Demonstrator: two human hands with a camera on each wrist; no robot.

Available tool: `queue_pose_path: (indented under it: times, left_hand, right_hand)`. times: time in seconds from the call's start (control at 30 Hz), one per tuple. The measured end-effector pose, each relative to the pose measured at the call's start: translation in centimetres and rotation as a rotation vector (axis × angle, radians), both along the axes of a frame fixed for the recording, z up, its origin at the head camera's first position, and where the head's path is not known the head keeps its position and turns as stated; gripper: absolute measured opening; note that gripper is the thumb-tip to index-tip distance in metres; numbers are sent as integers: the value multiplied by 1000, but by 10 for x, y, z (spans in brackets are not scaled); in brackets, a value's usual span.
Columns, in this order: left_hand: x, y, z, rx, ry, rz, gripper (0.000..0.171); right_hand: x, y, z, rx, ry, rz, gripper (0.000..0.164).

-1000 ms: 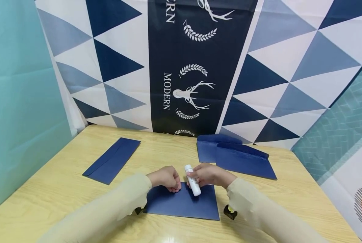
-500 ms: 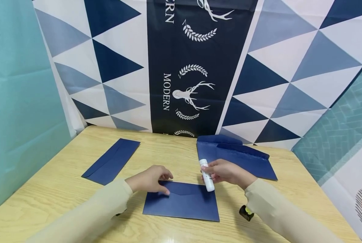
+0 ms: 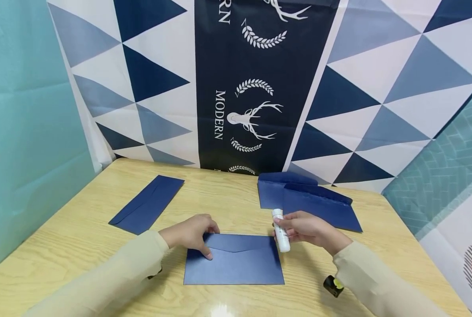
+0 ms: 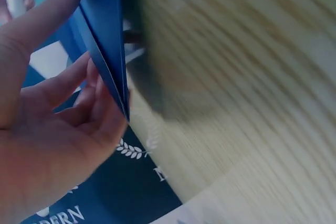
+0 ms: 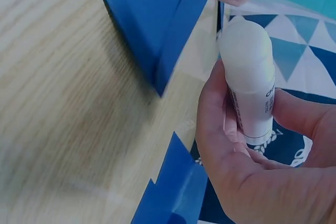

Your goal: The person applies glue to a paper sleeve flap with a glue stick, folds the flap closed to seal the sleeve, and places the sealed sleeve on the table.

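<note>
A navy blue envelope (image 3: 236,269) lies crosswise in front of me in the head view, its pointed flap folded down along the far side. My left hand (image 3: 190,233) pinches its far left corner, thumb on the front face and fingers behind; the left wrist view shows the envelope's edge (image 4: 107,30) between them. My right hand (image 3: 311,229) holds a white glue stick (image 3: 281,234) just off the envelope's right end, thumb on one side and fingers round the other. In the right wrist view, the glue stick (image 5: 249,77) carries small dark print.
Another blue envelope (image 3: 146,204), its flap down, lies at the left of the wooden table (image 3: 81,246). Two blue envelopes with raised flaps overlap at the back right, the nearer one (image 3: 319,207) behind my right hand. A patterned cloth (image 3: 160,79) hangs behind.
My right hand has moved right with the glue stick, off the envelope. My left hand opened from its curled pose, shifted left and took hold of the envelope's corner.
</note>
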State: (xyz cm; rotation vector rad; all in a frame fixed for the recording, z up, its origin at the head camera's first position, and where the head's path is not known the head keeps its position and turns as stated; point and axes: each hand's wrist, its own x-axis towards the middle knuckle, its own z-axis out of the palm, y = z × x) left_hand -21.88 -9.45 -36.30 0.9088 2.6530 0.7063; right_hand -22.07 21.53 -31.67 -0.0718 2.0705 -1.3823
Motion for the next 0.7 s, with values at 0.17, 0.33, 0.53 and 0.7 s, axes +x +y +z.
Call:
queue_pose_path:
  times: [0.17,0.33,0.53,0.7]
  left_hand:
    - [1,-9,5,78,-234,34,32]
    - [3,-21,5,193,-402,19,17]
    - [4,-46,9,315,-514,133,20]
    - [6,-74,12,377,-425,328,31]
  right_hand:
    - [4,9,0,-65,-35,2,52]
    - [6,18,-2,-124,-48,-5,57]
    - [6,22,-3,-190,-60,-12,62]
    - [6,20,-4,-225,-89,-36,58]
